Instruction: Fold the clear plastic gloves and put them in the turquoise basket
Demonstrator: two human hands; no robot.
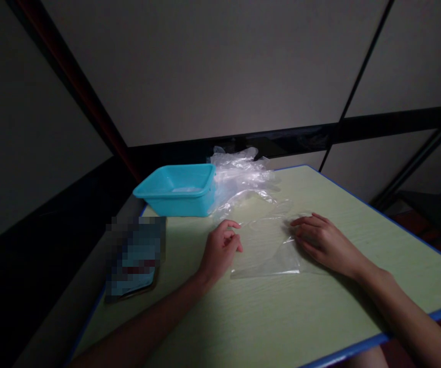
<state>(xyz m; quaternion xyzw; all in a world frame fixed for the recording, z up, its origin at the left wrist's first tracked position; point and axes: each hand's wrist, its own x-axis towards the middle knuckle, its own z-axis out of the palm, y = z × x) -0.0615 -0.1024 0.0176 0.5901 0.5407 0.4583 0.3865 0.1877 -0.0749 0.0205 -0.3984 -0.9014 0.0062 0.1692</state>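
Glove point(268, 255), or so its outline suggested, lay flat and clear on the pale green table point(243, 322), spread between our two hands, its straight near edge point(266, 274) towards us. We had our hands well apart from each other. Our left hand point(220, 246) stood just beside the film's left side, fingers curled and thumb clear of the forefinger, gripping nothing that we could see. Our right hand point(322, 241) rested palm down over the right side, fingers loosely side by side; with its thumb and underside hidden, we could not tell whether it pinched any film or merely pressed on it.

Handling film this thin well, we judged, called for light, flat fingertips, since a hard drag could crease or tear it. One hand served best as an anchor while the other worked outward from the middle, and lifting an edge called for a pinch on a single layer. Glare was little help in the dim light, so the edges needed a close look.

Beyond lay a rumpled heap of clear plastic point(239, 176), right beside a turquoise basin point(184, 205); keeping the flat piece apart from that heap seemed wise, as such film clings.
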